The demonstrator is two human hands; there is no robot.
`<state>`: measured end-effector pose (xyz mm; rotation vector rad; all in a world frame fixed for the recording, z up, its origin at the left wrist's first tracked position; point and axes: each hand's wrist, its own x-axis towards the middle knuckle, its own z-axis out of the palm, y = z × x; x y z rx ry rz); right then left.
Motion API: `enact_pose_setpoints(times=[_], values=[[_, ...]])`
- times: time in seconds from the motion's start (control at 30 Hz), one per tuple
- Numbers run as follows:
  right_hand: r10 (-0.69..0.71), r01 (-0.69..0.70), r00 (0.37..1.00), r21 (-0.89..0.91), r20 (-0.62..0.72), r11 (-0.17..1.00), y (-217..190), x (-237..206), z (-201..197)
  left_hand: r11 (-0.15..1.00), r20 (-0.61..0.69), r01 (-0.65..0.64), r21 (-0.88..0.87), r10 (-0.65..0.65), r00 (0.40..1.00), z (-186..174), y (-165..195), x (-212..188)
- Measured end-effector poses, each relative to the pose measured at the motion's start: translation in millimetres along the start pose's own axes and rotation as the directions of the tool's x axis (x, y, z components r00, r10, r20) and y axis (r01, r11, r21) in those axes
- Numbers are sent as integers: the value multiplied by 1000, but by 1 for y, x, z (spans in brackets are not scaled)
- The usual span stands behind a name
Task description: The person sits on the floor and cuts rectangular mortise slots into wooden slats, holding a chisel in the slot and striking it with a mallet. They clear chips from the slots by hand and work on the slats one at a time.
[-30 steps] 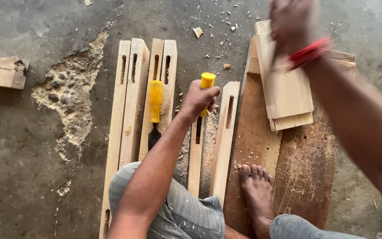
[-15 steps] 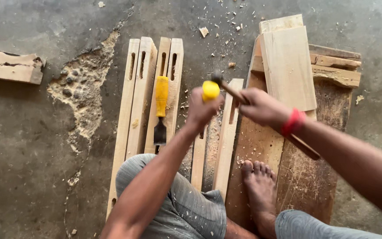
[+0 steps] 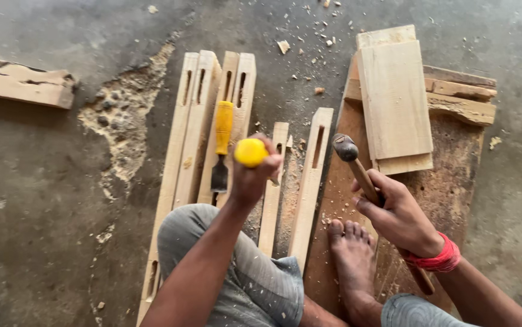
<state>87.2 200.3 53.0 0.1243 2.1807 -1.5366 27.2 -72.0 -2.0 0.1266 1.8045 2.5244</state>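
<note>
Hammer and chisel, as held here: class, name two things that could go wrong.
The right hand holds the hammer beside the chisel; a glancing blow might hit the left hand gripping it. The bare foot lies close to the slotted wood strips, where a slip could cut it.

Cracked concrete floor (image 3: 61, 200) is carrying slotted wooden rails (image 3: 194, 121), a broad plank (image 3: 448, 188), wood chips (image 3: 309, 36) and an offcut (image 3: 22, 82).

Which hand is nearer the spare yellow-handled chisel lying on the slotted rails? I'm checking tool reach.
Left. The left hand, gripping another yellow-handled chisel, is just right of the spare chisel; the right hand, holding the hammer, sits far right.
</note>
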Motion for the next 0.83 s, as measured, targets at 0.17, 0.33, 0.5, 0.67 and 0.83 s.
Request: enact_pose_setpoints(times=[0.17, 0.33, 0.5, 0.67, 0.83], values=[[-213, 212, 977, -39, -14, 977, -22, 0, 13, 977, 97, -19, 213, -2, 995, -3, -12, 4], [-565, 529, 822, -267, -77, 806, -63, -5, 0, 961, 210, -86, 263, 30, 977, -4, -13, -20], [-711, 658, 594, -280, -378, 699, -80, -8, 13, 956, 220, -70, 284, 6, 975, -2, -20, -24], [-206, 332, 940, -862, 271, 383, -72, 22, 53, 942, 231, -86, 323, 10, 973, -7, -32, -22], [-623, 624, 759, -488, 189, 610, -88, 32, 17, 926, 278, 26, 377, -140, 950, -20, -70, -15]])
